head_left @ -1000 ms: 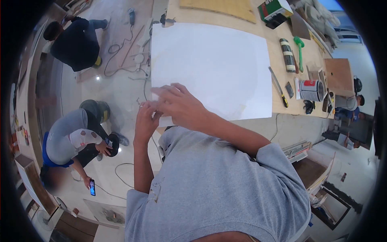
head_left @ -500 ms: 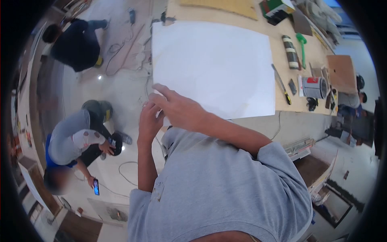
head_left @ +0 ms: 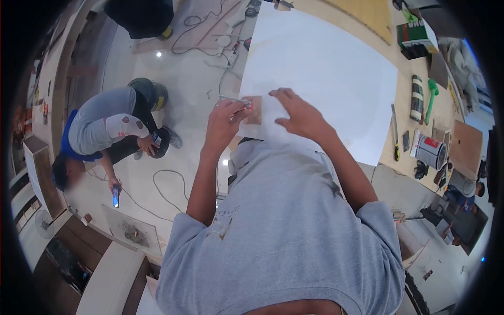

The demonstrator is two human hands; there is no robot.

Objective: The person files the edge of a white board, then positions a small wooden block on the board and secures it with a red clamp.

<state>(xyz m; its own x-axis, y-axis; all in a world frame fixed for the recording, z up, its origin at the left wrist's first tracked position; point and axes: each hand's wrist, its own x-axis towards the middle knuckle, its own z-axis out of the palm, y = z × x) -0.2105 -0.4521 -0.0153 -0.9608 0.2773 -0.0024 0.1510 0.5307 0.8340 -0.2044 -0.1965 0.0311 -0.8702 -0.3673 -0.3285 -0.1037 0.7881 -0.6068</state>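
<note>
A large white sheet (head_left: 325,68) lies on the wooden workbench (head_left: 362,13). At its left edge is a small brown square piece (head_left: 254,118). My left hand (head_left: 223,123) is closed on a small metal tool (head_left: 231,98) with a red part, beside the brown piece; its exact kind is unclear. To the right, my right hand (head_left: 302,115) hovers over or rests on the sheet with its fingers apart, holding nothing.
Right on the bench are a yellow-black cutter (head_left: 396,142), a tin can (head_left: 429,149), a dark roll (head_left: 416,100), a green tool (head_left: 431,100) and a green box (head_left: 417,38). A person (head_left: 105,123) crouches at left with a phone (head_left: 115,195). Cables (head_left: 173,172) cross the floor.
My hands, close together before, have moved apart. The metal tool and the brown piece have come into sight. The whole view has shifted, and the bench items appear lower and farther right.
</note>
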